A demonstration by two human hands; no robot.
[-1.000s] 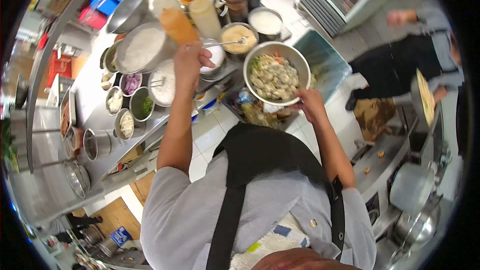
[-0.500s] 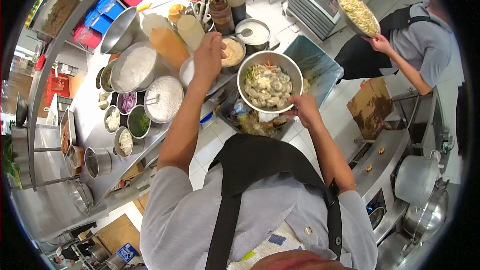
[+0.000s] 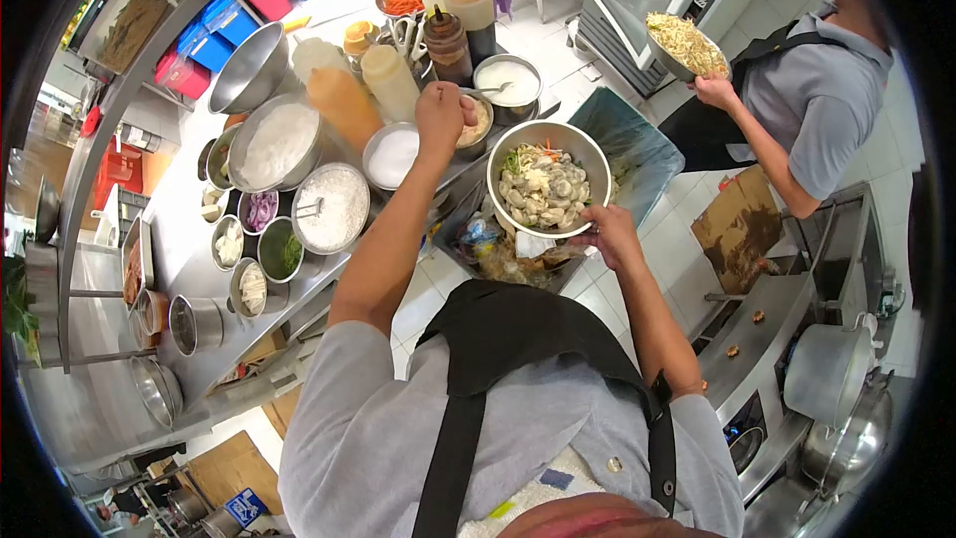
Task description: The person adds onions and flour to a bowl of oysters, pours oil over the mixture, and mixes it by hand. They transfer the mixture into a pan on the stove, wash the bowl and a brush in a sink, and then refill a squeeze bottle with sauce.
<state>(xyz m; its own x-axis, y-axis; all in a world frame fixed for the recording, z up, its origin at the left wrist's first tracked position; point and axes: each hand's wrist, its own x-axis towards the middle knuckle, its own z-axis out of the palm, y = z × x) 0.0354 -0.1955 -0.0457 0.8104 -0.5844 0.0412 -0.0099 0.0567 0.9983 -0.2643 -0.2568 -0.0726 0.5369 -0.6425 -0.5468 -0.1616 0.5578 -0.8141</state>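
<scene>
My right hand (image 3: 609, 237) grips the near right rim of a metal bowl (image 3: 600, 164), thumb at the edge. In the bowl lie grey, plump shellfish that look like oysters (image 3: 558, 191), with bean sprouts, carrot shreds and a pale minced clump on top. My left hand (image 3: 443, 123) is closed, knuckles up, beside a metal container of pale minced stuff (image 3: 478, 128), partly hidden by the hand. Whether its fingers hold anything is hidden. Close to its fingertips, a spoon (image 3: 495, 89) rests in a pot of white powder (image 3: 513, 73).
Squeeze bottles (image 3: 390, 80), basins of white powder (image 3: 274, 142) and small tubs of cut vegetables crowd the left counter. Below the bowl is an open bin (image 3: 498, 254) of rubbish, beside a bag-lined teal bin (image 3: 647, 159). At right, a co-worker (image 3: 827, 100) carries a bowl of sprouts (image 3: 687, 45).
My left hand has moved slightly down and right, its fingers curled in more. The held bowl has shifted a little right and down. The co-worker's bowl has moved left.
</scene>
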